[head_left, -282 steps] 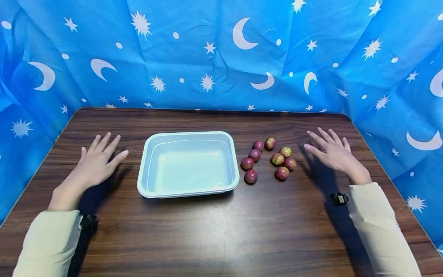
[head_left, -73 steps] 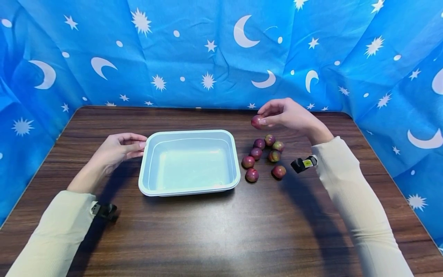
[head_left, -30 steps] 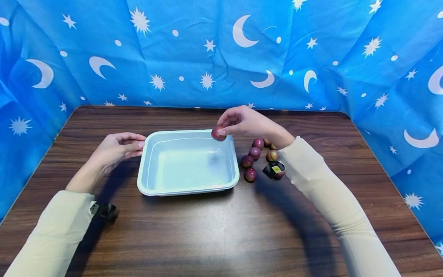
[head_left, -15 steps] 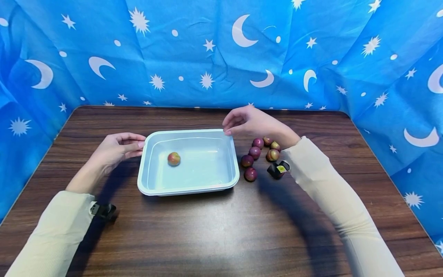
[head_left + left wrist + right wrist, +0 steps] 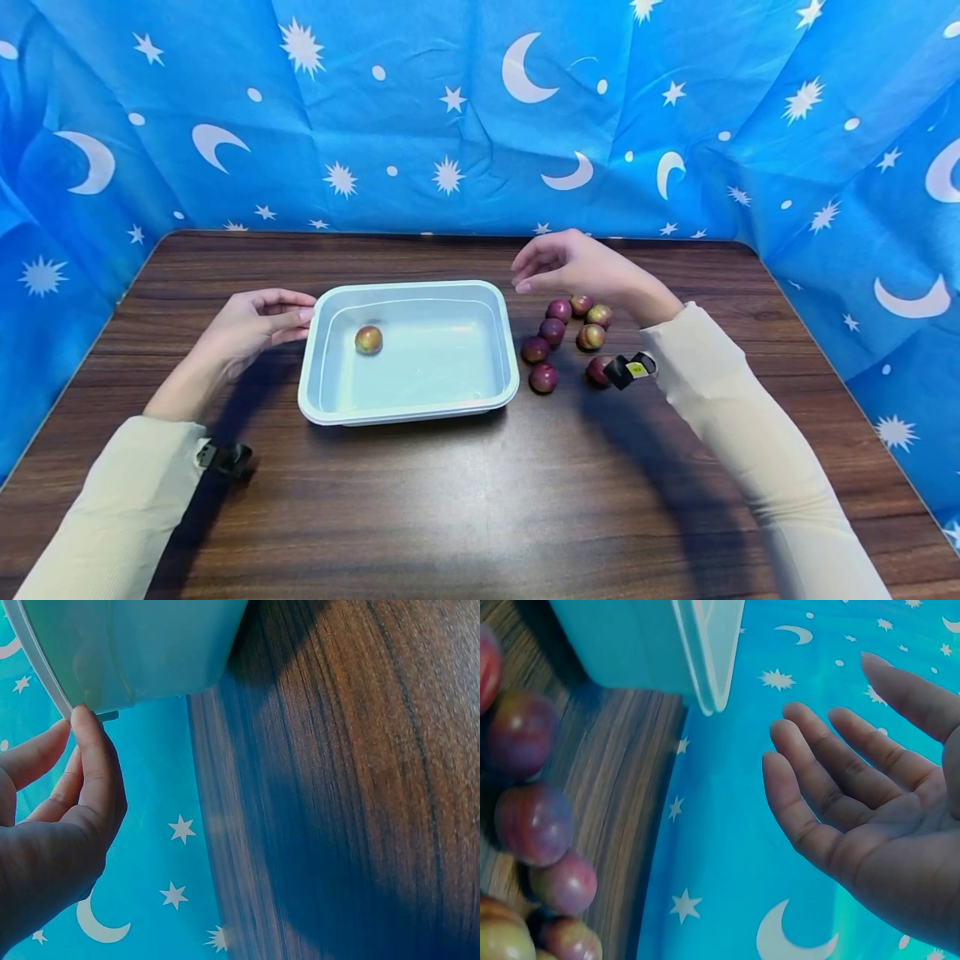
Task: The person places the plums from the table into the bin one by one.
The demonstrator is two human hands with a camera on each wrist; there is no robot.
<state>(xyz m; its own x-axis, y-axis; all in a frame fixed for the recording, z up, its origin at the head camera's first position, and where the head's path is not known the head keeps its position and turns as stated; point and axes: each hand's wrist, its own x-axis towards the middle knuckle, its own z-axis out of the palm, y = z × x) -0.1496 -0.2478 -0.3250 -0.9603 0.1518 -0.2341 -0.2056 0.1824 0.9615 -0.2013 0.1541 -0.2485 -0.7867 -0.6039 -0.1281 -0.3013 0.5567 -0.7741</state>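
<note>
A pale plastic basin (image 5: 420,410) stands on the table with one red-yellow plum (image 5: 368,339) lying in its left part. My left hand (image 5: 243,333) pinches the basin's left rim between thumb and fingers; the left wrist view shows the fingertips (image 5: 84,718) at that rim. My right hand (image 5: 573,267) is in the air just right of the basin's far right corner, holding nothing. Its fingers are loosely bent and apart in the right wrist view. Below and beside it, several plums (image 5: 552,332) sit in a loose group right of the basin.
The dark wood-grain table (image 5: 480,500) runs back to a blue curtain (image 5: 450,108) with white moons and stars. Black wrist cameras hang under both sleeves; the right one (image 5: 628,369) overlaps one plum in the head view.
The right hand carried a plum over the basin and let it go; the plum rolled left inside. Since then that hand has drawn back to the right. The left hand stays on the rim.
</note>
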